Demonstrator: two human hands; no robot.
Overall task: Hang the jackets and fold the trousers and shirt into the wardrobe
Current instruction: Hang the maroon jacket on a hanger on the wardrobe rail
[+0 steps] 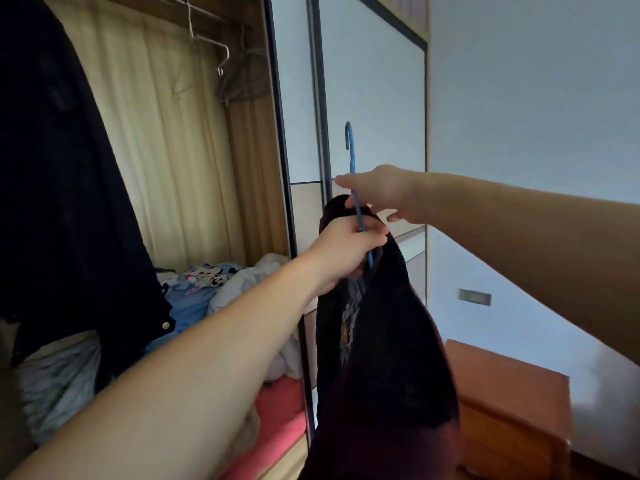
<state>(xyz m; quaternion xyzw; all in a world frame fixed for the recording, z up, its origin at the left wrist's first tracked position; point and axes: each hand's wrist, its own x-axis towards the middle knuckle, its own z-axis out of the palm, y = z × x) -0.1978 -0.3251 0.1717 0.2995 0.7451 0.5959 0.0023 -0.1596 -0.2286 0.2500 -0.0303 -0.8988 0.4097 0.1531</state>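
Observation:
A dark jacket (388, 341) hangs from a blue hanger (351, 157) in front of the wardrobe's sliding door (374, 98). My left hand (343, 251) grips the hanger's neck together with the jacket's collar. My right hand (377, 195) pinches the hanger's stem just above, hook pointing up. Inside the open wardrobe a dark navy jacket (59, 202) hangs at the left. The rail (194, 8) runs across the top with bare metal hangers (221, 60) on it.
Piled clothes and bedding (214, 285) fill the wardrobe floor, with a red cloth (280, 407) at the front. A wooden bedside cabinet (512, 410) stands at the lower right against a white wall (536, 116).

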